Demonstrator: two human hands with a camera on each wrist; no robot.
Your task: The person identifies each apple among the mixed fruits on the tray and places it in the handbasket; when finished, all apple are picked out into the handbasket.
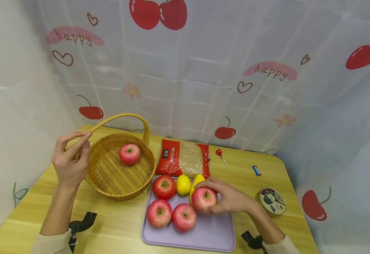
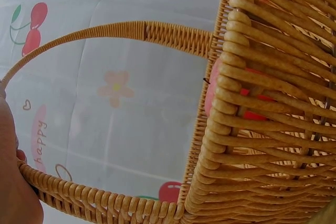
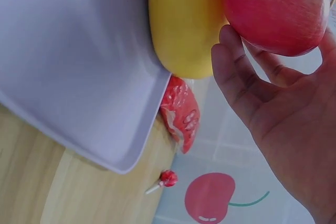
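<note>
- Right fingers (image 1: 211, 184) curled round red apple (image 1: 204, 198) on lavender tray (image 1: 213, 233), thumb low on near side; from the wrist view, fingertips wrapped against apple skin (image 3: 275, 9).
- Right hand (image 1: 232, 199) over tray's right half; apple touching yellow mango (image 1: 196, 182) just behind it.
- Left fingers (image 1: 77, 141) pinched on wicker handle (image 1: 121, 117) at its near end; left hand (image 1: 70, 162) raised beside basket's left rim.
- Nearest edge: two black wrist mounts, one by each sleeve.
- On tray, near row: two red apples side by side, left of the gripped one. Back row: red tomato-like fruit (image 1: 164, 187), then lemon (image 1: 183, 184), then mango.
- Round tin (image 1: 271, 201) on wooden table (image 1: 115, 225), right of tray, just beyond right wrist.
- Wicker basket (image 1: 121, 183) left of tray, nearly touching its corner; one red apple (image 1: 129, 154) inside, toward far wall.
- Behind tray: red packet of noodles (image 1: 183, 158), flat, near edge at tray's back rim.
- Farther right: lollipop (image 1: 220, 154), red head, stick pointing toward near-right; small blue-and-red wrapper (image 1: 256, 170) well apart from it.
- Backdrop: pale sheet printed with cherries, hearts, "happy".
</note>
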